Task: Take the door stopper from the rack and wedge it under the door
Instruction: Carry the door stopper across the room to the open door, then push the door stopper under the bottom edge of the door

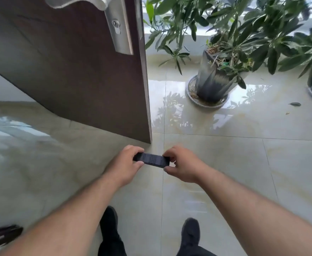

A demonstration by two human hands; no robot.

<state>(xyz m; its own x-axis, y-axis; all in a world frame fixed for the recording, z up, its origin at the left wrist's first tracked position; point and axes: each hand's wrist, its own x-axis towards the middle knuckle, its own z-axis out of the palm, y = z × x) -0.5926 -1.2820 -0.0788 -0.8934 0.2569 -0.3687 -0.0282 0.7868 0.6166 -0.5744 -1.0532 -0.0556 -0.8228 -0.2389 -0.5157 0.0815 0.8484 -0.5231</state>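
Small black ribbed rubber door stopper (152,160) held in air between both hands, just below bottom corner of dark brown wooden door (74,71). Left hand (127,163) pinched on stopper's left end, thumb under, fingers on top. Right hand (182,164) pinched on right end. Stopper not under door yet. Door corner at 12 o'clock from stopper. Silver metal door handle plate (119,26) high up. Leafy green plant in grey pot (213,80) at 2 o'clock. Shiny cream tile floor (225,163) below. Black shoes (190,231) at 6 o'clock.
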